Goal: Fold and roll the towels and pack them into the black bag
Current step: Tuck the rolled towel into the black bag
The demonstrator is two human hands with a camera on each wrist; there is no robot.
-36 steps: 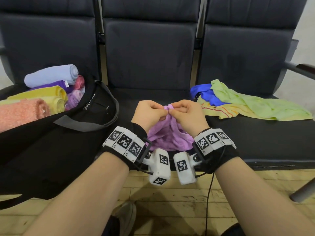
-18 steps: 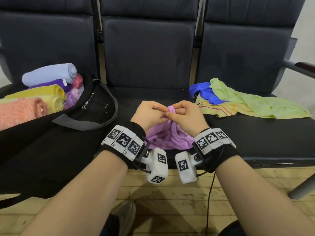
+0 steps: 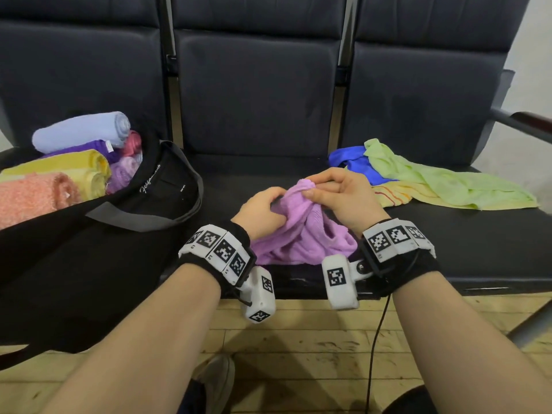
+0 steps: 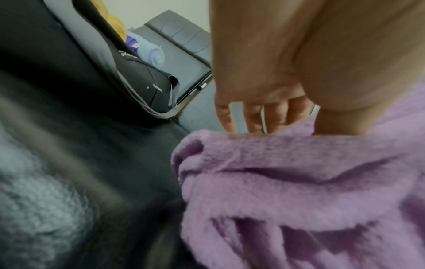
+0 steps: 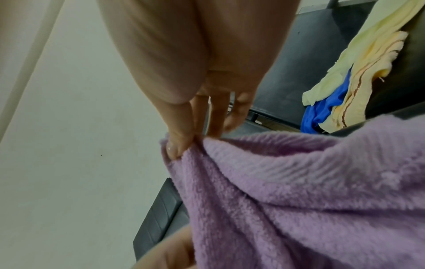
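A lilac towel (image 3: 301, 234) is bunched on the middle seat, its top pulled up into a peak. My right hand (image 3: 310, 189) pinches that peak between thumb and forefinger; the right wrist view shows the pinch (image 5: 184, 143) on the towel (image 5: 287, 191). My left hand (image 3: 276, 201) sits lower and to the left, fingers curled over a fold of the towel's edge (image 4: 253, 145). The black bag (image 3: 89, 249) lies open on the left seat. It holds several rolled towels, among them a light blue one (image 3: 80, 132), a yellow one (image 3: 59, 168) and an orange one (image 3: 30, 195).
Loose green (image 3: 433, 180), blue (image 3: 352, 165) and striped yellow (image 3: 391, 195) towels lie in a heap on the right seat. A metal armrest (image 3: 522, 124) stands at the far right. The bag's grey strap (image 3: 143, 222) hangs toward the middle seat. Wooden floor lies below the seat edge.
Both hands pinched the towel's top together. My left hand has since slid down and left along the edge, while my right hand keeps the corner raised.
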